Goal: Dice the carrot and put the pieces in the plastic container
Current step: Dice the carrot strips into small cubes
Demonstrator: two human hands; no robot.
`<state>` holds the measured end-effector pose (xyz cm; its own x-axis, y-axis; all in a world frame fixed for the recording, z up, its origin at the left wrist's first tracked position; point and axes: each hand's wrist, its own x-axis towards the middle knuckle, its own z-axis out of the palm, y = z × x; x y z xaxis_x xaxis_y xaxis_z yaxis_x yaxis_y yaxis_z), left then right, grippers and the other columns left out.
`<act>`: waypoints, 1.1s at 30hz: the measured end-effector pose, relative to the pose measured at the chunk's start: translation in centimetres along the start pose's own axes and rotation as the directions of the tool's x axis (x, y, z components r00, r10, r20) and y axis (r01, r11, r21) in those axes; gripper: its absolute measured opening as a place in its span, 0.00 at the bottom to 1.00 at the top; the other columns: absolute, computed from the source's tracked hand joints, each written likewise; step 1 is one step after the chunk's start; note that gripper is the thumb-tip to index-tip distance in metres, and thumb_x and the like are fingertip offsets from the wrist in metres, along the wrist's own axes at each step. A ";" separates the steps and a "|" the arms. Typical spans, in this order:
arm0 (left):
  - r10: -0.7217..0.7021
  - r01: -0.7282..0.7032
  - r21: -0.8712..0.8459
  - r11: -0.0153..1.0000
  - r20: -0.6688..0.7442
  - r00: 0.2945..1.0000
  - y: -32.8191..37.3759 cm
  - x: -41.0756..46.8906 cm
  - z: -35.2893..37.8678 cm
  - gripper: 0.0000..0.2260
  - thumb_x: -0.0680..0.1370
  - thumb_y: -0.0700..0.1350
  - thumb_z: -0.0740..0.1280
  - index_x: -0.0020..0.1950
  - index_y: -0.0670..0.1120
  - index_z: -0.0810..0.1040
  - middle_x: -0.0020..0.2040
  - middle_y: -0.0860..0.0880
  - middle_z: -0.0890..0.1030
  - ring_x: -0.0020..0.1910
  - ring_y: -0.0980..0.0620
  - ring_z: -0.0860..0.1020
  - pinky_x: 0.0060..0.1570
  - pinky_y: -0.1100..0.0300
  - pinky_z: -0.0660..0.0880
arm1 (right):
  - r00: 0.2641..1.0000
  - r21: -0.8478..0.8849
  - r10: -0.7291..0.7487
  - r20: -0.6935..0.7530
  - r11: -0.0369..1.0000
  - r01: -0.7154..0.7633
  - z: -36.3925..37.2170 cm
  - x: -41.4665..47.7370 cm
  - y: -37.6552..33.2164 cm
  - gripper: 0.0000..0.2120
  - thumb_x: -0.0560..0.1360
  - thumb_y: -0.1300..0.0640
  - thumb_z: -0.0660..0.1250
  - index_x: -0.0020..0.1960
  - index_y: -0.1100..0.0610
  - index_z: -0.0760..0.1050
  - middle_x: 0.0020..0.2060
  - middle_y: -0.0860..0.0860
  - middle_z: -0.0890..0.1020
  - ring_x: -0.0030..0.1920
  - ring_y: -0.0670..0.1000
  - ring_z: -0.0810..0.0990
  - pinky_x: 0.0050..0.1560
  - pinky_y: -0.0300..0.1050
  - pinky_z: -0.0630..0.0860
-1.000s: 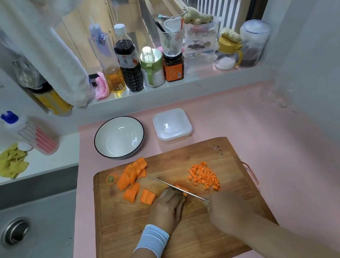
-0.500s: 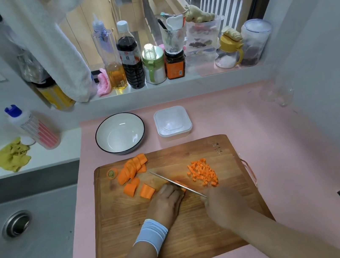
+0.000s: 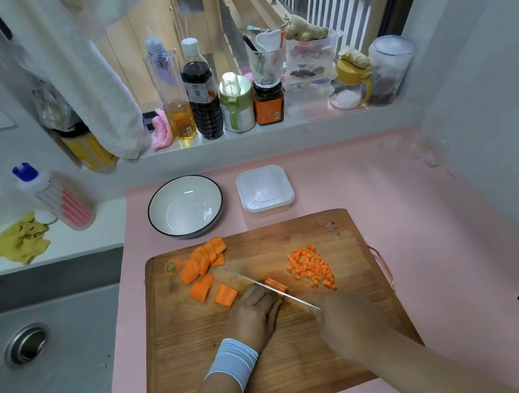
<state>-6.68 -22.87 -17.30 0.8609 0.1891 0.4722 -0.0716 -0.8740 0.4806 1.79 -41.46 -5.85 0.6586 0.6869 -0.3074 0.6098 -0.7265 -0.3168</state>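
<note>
**Worktop, carrot dicing: items as seen**

- Cutting board (image 3: 276,356), wooden, one, lower centre of the frame on a pink mat (image 3: 422,204).
- Left hand (image 3: 253,316), light blue wristband (image 3: 231,358), at board centre. Fingers curled down onto a carrot piece (image 3: 276,284), knuckles against the blade.
- Right hand (image 3: 346,325), just right of the left, blurred, fist wrapped round the handle of the knife (image 3: 244,278). One knife, its blade running up-left across the carrot piece.
- Carrot piece: between the two hands, touching the left fingers. Only its cut end shows beyond the blade.
- Diced carrot (image 3: 312,268): one loose heap, right of the blade and above the right hand. Cubes too many to count.
- Carrot chunks, two (image 3: 202,288) and (image 3: 226,294), just upper left of the left hand.
- Fanned slices (image 3: 203,259), one row, upper left of the board. Number not clear.
- Stem end (image 3: 173,267), one, at the board's left edge.
- Plastic container (image 3: 267,203), one, above the board, well apart from both hands.
- Bowl (image 3: 151,210), one, left of the container.
</note>
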 end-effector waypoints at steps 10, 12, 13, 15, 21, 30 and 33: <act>-0.012 0.012 -0.035 0.999 0.006 1.000 -0.5 0.0 0.4 0.03 0.76 0.40 0.72 0.43 0.44 0.83 0.44 0.50 0.81 0.46 0.52 0.78 0.50 0.63 0.76 | 0.986 0.008 0.100 0.136 0.995 -0.102 0.2 1.4 0.0 0.13 0.80 0.54 0.61 0.37 0.51 0.73 0.33 0.47 0.76 0.36 0.50 0.78 0.31 0.40 0.69; -0.012 0.012 -0.044 0.999 0.000 1.000 -0.4 0.0 0.4 0.05 0.78 0.42 0.70 0.43 0.44 0.83 0.44 0.50 0.80 0.46 0.52 0.77 0.49 0.63 0.76 | 0.983 0.020 0.105 0.152 0.994 -0.110 0.2 1.8 -0.2 0.11 0.79 0.55 0.61 0.42 0.55 0.79 0.36 0.51 0.81 0.37 0.52 0.81 0.36 0.47 0.77; -0.011 0.011 -0.047 0.999 0.000 1.000 -0.4 0.0 0.4 0.06 0.78 0.42 0.69 0.43 0.44 0.83 0.44 0.50 0.80 0.46 0.52 0.77 0.48 0.63 0.76 | 0.983 0.040 0.106 0.151 0.993 -0.113 0.1 2.0 -0.2 0.11 0.79 0.55 0.61 0.43 0.56 0.79 0.36 0.52 0.81 0.37 0.53 0.81 0.38 0.49 0.79; -0.005 0.005 -0.045 0.999 0.001 1.000 -0.4 0.1 0.4 0.07 0.79 0.43 0.68 0.43 0.43 0.83 0.44 0.50 0.80 0.46 0.52 0.77 0.49 0.63 0.76 | 0.985 0.081 0.102 0.142 0.990 -0.114 0.0 2.2 -0.1 0.12 0.80 0.54 0.60 0.45 0.57 0.80 0.37 0.53 0.82 0.38 0.54 0.82 0.40 0.50 0.80; -0.005 0.005 -0.015 1.000 -0.001 1.000 -0.1 -0.2 0.4 0.05 0.78 0.41 0.69 0.45 0.43 0.83 0.46 0.50 0.79 0.47 0.52 0.77 0.46 0.60 0.77 | 0.987 0.118 0.088 0.132 0.988 -0.103 0.0 2.1 0.2 0.12 0.81 0.52 0.60 0.48 0.56 0.79 0.37 0.51 0.81 0.38 0.51 0.81 0.38 0.45 0.77; -0.031 0.032 0.016 0.999 -0.037 0.999 0.2 -0.3 0.5 0.09 0.79 0.44 0.66 0.42 0.43 0.82 0.43 0.50 0.80 0.45 0.52 0.76 0.45 0.60 0.77 | 0.992 0.047 0.080 0.101 0.995 -0.085 0.1 1.4 -0.5 0.11 0.81 0.54 0.60 0.46 0.55 0.80 0.37 0.49 0.80 0.38 0.51 0.80 0.38 0.46 0.77; -0.047 0.049 0.029 0.998 -0.055 0.997 0.4 -0.4 0.4 0.08 0.78 0.44 0.67 0.42 0.44 0.83 0.42 0.50 0.80 0.45 0.52 0.76 0.46 0.62 0.75 | 0.996 -0.013 0.056 0.064 0.998 -0.055 -0.1 0.8 -0.9 0.10 0.81 0.55 0.60 0.49 0.54 0.80 0.39 0.49 0.79 0.40 0.51 0.79 0.38 0.43 0.71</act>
<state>-6.80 -23.49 -17.60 0.8342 0.2543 0.4893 -0.0151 -0.8764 0.4813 1.77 -40.26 -5.68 0.6620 0.6451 -0.3815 0.5780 -0.7635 -0.2880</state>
